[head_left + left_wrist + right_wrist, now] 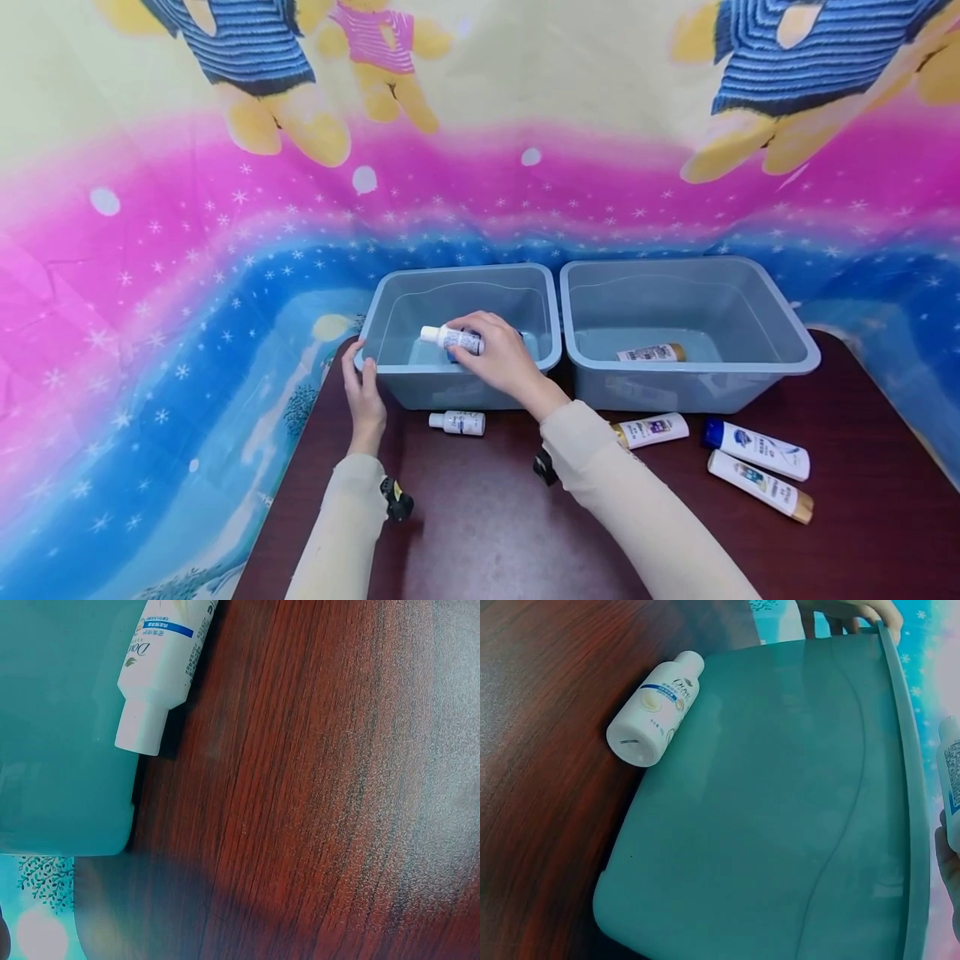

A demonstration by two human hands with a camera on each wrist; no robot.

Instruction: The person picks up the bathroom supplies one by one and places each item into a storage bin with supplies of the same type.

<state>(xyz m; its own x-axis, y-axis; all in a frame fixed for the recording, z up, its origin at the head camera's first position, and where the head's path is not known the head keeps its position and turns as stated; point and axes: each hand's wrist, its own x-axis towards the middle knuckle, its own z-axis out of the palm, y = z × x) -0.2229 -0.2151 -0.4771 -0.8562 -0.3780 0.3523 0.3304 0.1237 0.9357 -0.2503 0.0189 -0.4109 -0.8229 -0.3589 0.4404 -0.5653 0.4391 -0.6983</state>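
Observation:
My right hand [498, 354] pinches a small white bottle [453, 338] over the left grey bin [442, 390]. This bottle lies on its side, cap to the left, with fine print on the side facing up. At the bin's front left corner, my left hand [365, 406] grips the rim, also seen at the top of the right wrist view. A second small white Dove bottle [457, 422] lies on the table against the bin's front wall. Inside the left bin, something dark blue is mostly hidden behind the right hand.
A matching right bin [690, 387] stands beside the left one, holding a white bottle with a gold cap [651, 353]. On the dark wood table [495, 533], a gold-capped bottle [656, 429], a blue-capped bottle [757, 448] and another gold-capped bottle [761, 486] lie at the right.

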